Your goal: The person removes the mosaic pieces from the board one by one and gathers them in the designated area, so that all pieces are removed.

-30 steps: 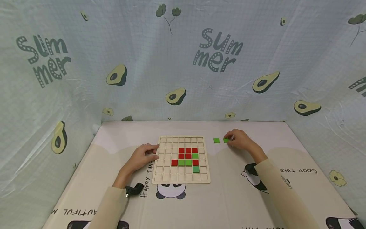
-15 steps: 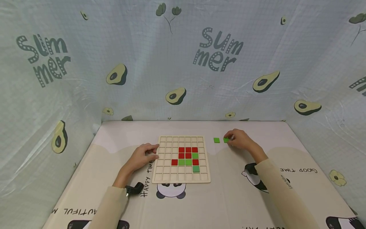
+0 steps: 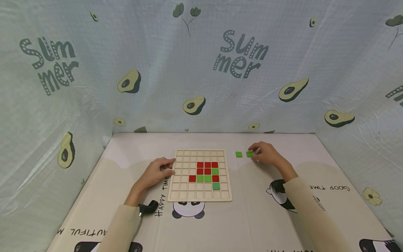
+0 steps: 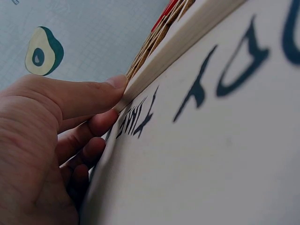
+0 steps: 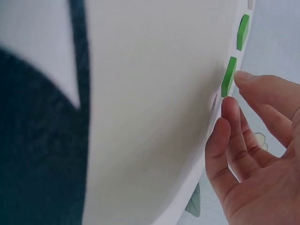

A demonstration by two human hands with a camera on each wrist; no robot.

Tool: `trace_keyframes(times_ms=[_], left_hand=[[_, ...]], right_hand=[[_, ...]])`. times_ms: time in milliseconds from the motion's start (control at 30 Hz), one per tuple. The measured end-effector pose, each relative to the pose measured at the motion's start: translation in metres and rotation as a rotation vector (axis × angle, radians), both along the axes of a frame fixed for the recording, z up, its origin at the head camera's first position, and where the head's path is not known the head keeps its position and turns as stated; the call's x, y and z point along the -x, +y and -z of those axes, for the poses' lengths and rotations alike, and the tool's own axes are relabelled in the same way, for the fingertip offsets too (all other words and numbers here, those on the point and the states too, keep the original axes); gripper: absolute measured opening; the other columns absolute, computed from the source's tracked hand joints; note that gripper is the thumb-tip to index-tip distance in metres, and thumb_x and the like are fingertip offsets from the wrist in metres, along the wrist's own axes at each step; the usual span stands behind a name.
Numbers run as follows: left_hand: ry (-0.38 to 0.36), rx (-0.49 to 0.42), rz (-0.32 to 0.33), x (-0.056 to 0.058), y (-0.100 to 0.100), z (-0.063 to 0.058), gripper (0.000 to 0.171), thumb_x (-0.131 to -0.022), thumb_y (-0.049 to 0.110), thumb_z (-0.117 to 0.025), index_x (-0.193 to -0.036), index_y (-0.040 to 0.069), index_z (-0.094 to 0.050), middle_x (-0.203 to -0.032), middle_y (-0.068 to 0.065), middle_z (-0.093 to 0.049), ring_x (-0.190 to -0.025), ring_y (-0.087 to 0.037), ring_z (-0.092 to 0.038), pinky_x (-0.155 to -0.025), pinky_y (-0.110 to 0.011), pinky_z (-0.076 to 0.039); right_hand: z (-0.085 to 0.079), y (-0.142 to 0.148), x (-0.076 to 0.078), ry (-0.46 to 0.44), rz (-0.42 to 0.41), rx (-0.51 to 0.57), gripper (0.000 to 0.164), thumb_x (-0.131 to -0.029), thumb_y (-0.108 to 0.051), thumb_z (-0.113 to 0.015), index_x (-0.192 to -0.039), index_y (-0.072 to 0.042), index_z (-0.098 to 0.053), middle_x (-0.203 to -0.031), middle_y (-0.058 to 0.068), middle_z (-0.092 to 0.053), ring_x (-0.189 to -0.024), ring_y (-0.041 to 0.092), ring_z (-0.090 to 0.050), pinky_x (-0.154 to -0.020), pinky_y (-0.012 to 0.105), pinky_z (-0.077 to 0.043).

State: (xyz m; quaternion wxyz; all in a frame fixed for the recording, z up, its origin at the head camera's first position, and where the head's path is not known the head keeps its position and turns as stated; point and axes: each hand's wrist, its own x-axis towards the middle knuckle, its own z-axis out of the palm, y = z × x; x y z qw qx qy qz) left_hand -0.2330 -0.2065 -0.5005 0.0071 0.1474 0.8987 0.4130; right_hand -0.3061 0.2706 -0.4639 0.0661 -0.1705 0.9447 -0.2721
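The left hand (image 3: 154, 171) is at the left edge of the wooden grid board (image 3: 185, 195). Its grip is apart: thumb and index fingertips contact the edge at separate points. Seven red tiles (image 3: 207, 171) and four green tiles (image 3: 207, 178) occupy cells of the board. The outer green tile (image 3: 249, 154) lies flat on the table (image 3: 239, 224), right of the board. The right hand (image 3: 266, 154) is at this tile, grip apart; fingertip contact cannot be confirmed. The inner green tile (image 3: 239, 154) lies between it and the board.
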Motion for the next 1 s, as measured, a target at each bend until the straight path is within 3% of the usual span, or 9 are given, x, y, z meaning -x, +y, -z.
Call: trace_keyframes(times_ms=[300, 500, 767, 1000], left_hand=[[0.014, 0.0, 0.01, 0.001, 0.0, 0.0, 0.054, -0.09, 0.019, -0.079, -0.139, 0.001, -0.064, -0.098, -0.001, -0.066, -0.091, -0.016, -0.051, -0.084, -0.029, -0.042], [0.018, -0.001, 0.015, 0.002, -0.002, 0.0, 0.055, -0.09, 0.02, -0.08, -0.138, 0.001, -0.064, -0.098, 0.0, -0.066, -0.092, -0.016, -0.051, -0.084, -0.029, -0.041], [0.014, -0.002, 0.009, 0.002, -0.002, 0.001, 0.054, -0.09, 0.021, -0.08, -0.139, 0.002, -0.064, -0.098, -0.001, -0.066, -0.092, -0.017, -0.052, -0.084, -0.03, -0.042], [0.017, -0.002, 0.01, 0.002, -0.001, 0.0, 0.054, -0.09, 0.02, -0.079, -0.138, 0.002, -0.065, -0.098, -0.001, -0.066, -0.092, -0.017, -0.052, -0.084, -0.029, -0.042]], right_hand=[[-0.004, -0.009, -0.008, 0.035, -0.023, 0.048, 0.033, -0.089, -0.003, -0.072, -0.122, 0.0, -0.071, -0.116, 0.023, -0.068, -0.092, 0.029, -0.067, -0.07, 0.033, -0.053], [-0.007, -0.027, -0.011, 0.084, -0.1, 0.059, 0.031, -0.091, -0.001, -0.07, -0.122, 0.001, -0.07, -0.114, 0.022, -0.067, -0.085, 0.024, -0.067, -0.071, 0.032, -0.052], [-0.013, -0.07, -0.017, 0.115, -0.182, 0.045, 0.03, -0.091, -0.007, -0.072, -0.121, -0.002, -0.072, -0.11, 0.015, -0.069, -0.08, 0.016, -0.064, -0.073, 0.03, -0.052], [-0.02, -0.116, -0.03, 0.086, -0.225, 0.035, 0.03, -0.093, -0.011, -0.071, -0.122, -0.006, -0.073, -0.108, 0.01, -0.07, -0.084, 0.015, -0.065, -0.074, 0.029, -0.052]])
